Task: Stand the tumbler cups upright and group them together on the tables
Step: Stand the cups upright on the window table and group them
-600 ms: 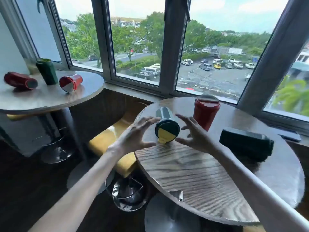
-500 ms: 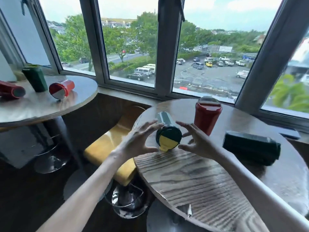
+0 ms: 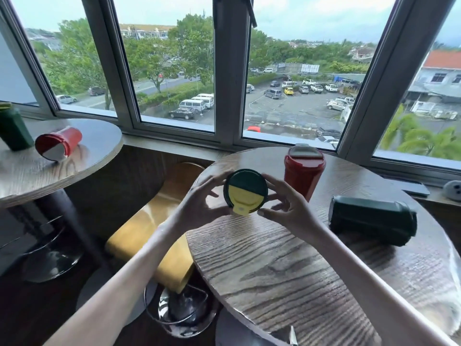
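Note:
A green tumbler with a green and yellow lid [image 3: 245, 191] is held between both hands over the near round table [image 3: 299, 270], its lid facing me. My left hand [image 3: 199, 203] grips its left side and my right hand [image 3: 287, 206] grips its right side. A red tumbler [image 3: 303, 171] stands upright behind it. A dark green tumbler [image 3: 371, 222] lies on its side at the right. On the left table [image 3: 82, 158] a red tumbler [image 3: 58, 147] lies on its side next to an upright green tumbler [image 3: 13, 128].
A yellow stool [image 3: 152, 233] with a chrome base stands between the two tables. Windows run along the back, with a sill holding a flat dark object [image 3: 411, 188] and a grey round thing [image 3: 452, 191] at the right.
Both hands have closed on the green tumbler and tipped it up off the table, so its lid now faces me. The view has shifted right; the far left red tumbler is out of frame.

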